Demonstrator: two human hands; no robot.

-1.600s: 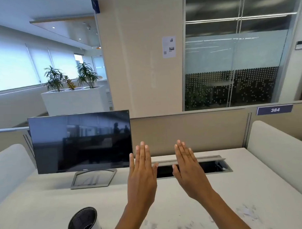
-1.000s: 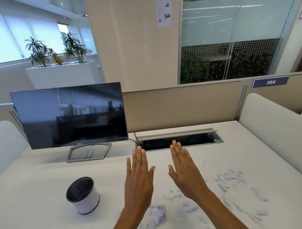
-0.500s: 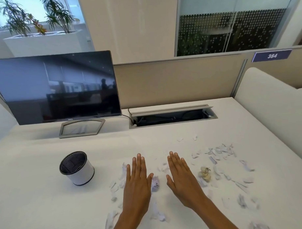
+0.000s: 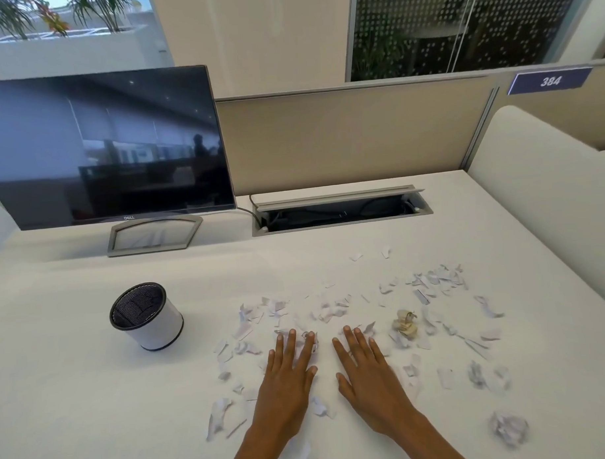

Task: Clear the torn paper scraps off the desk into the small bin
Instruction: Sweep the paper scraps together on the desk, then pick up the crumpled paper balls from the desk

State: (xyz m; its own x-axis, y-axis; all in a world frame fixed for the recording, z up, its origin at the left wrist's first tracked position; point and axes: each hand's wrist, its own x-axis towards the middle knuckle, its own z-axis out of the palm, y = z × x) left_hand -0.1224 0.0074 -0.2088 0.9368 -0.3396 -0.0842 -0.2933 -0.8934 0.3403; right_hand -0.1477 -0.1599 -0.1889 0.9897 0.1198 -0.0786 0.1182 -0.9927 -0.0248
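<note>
Both hands sit lower and nearer than 0.5 s ago, with more desk in view. Left hand and right hand lie palm-down, fingers straight, holding nothing, among the paper scraps strewn across the white desk. Small bin stands left of the scraps, apart from them. Behind: dark monitor, open cable tray, beige partition.

I see a white desk bearing a dark monitor at rear left, a small bin upright before it, and torn paper scraps strewn centre to right — one crumpled wad nearest me, both hands among the scraps.
</note>
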